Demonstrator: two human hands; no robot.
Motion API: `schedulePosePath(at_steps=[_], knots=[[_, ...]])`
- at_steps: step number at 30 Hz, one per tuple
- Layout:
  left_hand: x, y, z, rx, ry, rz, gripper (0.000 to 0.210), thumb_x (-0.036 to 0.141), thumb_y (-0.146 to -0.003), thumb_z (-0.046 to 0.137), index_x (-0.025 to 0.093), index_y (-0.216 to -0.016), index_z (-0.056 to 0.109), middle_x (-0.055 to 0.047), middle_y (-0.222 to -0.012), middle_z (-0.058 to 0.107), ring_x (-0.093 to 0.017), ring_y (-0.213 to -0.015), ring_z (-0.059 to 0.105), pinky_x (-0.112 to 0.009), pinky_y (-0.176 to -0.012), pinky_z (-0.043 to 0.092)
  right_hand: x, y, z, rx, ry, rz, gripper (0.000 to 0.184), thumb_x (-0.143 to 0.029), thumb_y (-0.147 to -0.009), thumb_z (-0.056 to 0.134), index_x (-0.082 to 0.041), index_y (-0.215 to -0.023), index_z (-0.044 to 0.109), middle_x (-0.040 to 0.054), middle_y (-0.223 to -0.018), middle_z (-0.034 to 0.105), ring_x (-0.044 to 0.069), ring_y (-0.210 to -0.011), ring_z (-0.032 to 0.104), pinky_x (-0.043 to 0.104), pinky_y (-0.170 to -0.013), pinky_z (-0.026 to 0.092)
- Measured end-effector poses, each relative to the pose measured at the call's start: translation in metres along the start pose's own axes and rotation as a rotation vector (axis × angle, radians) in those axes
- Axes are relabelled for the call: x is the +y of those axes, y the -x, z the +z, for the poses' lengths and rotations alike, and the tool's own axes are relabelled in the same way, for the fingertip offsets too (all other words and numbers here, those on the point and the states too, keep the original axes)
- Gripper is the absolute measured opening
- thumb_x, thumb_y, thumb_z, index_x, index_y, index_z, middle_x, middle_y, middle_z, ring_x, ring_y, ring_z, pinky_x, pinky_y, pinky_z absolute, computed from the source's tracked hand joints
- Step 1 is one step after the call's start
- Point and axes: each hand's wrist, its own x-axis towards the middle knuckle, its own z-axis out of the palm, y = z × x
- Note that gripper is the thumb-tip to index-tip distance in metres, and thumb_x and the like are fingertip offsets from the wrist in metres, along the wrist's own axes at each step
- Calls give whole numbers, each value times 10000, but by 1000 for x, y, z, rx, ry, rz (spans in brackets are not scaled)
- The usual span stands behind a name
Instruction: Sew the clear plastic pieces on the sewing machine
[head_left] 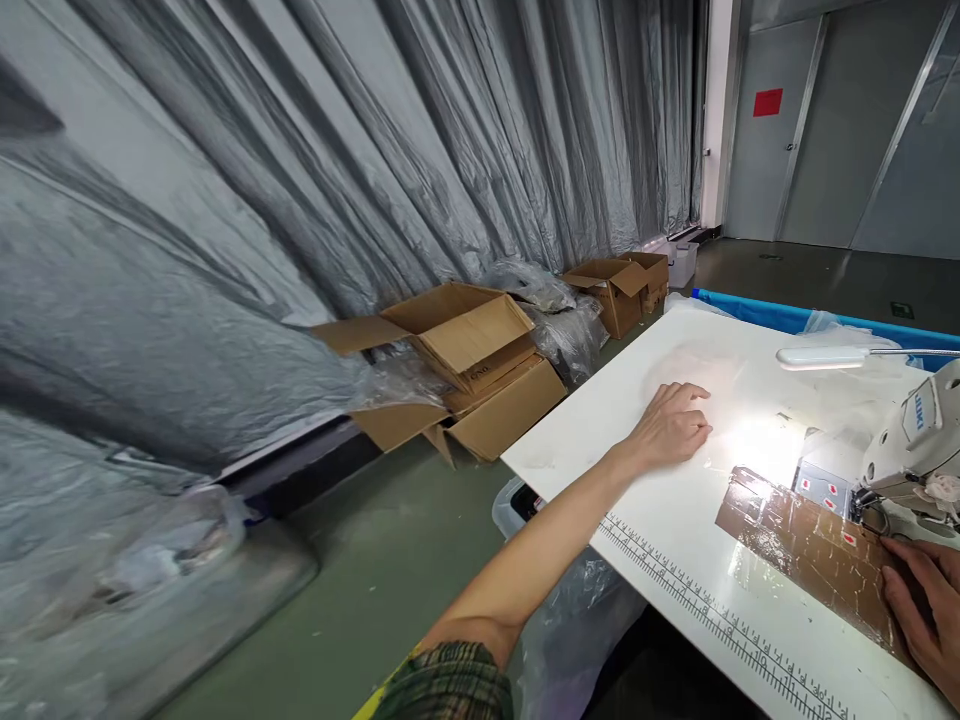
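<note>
My left hand [675, 425] reaches across the white sewing table [577, 440], its fingers bent and the thumb apart from them. It rests at the edge of a thin, pale, see-through piece of fabric [694, 365]; no firm hold shows. On the right, my right hand [926, 600] lies with fingers stretched out over a brown, tape-covered cardboard piece [810, 550]. The cardboard sits in front of the sewing machine [911, 440], close to its presser foot [868, 503]. Part of my right hand is cut off by the frame's edge.
A white lamp arm [825, 357] shines on the table. Ruler marks [705, 610] run along the front edge. Opened cardboard boxes [480, 345] and plastic bags [562, 330] stand beside a silver curtain [450, 150]. A blue-rimmed bin [795, 312] stands behind the table.
</note>
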Motion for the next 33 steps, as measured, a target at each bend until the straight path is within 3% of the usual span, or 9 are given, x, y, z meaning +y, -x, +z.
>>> schedulePosePath(at_steps=[3,7,9,13,15,20,23,27,33], knots=[[26,5,6,-189,314,125,205,201,-892,557,176,-764,715,-78,-1005,727,-185,-912,673,-350,-837,558,-3,-2,-3,-39,101,-46,375,-405,-956,386,-202,-1080,677,124,-920,688,300,-762,632,420,-558,507],[65,13,17,-552,772,340,119,254,-780,721,213,-889,751,-68,-1196,708,-209,-1050,691,-342,-920,583,-9,-5,-8,-83,139,-8,423,-398,-962,355,-180,-1089,694,155,-958,680,295,-767,614,422,-584,511],[74,15,20,-528,842,349,111,256,-774,727,229,-877,760,-70,-1219,699,-221,-1073,688,-369,-946,580,-11,-6,-9,-98,136,17,435,-402,-965,354,-170,-1094,698,159,-940,671,290,-791,610,417,-621,516],[69,11,24,-144,711,182,207,293,-922,564,207,-881,748,-87,-1061,734,-175,-912,708,-370,-834,608,-15,-8,-14,-124,70,56,466,-398,-983,329,-149,-1101,705,160,-942,672,283,-848,615,415,-693,525],[67,9,27,-54,654,126,230,321,-954,539,196,-941,731,-85,-1037,723,-167,-901,694,-363,-815,602,-18,-9,-19,-130,40,106,473,-401,-990,321,-153,-1076,714,160,-953,676,291,-882,620,431,-726,531],[78,10,40,-243,551,253,297,397,-902,650,173,-1095,672,-107,-1120,675,-203,-1001,647,-388,-857,561,-26,-13,-29,-170,-55,190,409,-436,-977,387,-201,-1047,714,112,-950,692,251,-862,647,405,-750,538],[84,9,45,-278,474,309,194,343,-867,688,158,-924,678,-100,-1040,681,-211,-956,631,-396,-848,537,-29,-16,-34,-219,-159,118,386,-523,-909,499,-217,-1030,701,110,-1034,682,260,-935,648,413,-796,543],[85,2,36,-246,637,30,158,264,-923,560,163,-811,606,-44,-828,685,-137,-752,634,-277,-683,522,-33,-22,-42,-249,-382,148,255,-430,-890,510,-224,-826,646,107,-1001,683,240,-942,650,402,-840,539],[88,-2,20,-334,1193,-461,229,265,-804,714,160,-839,514,-21,-804,693,-130,-705,705,-262,-650,579,-41,-27,-53,-259,-864,531,331,-521,-781,624,-215,-677,551,116,-1091,705,234,-897,673,344,-729,566]])
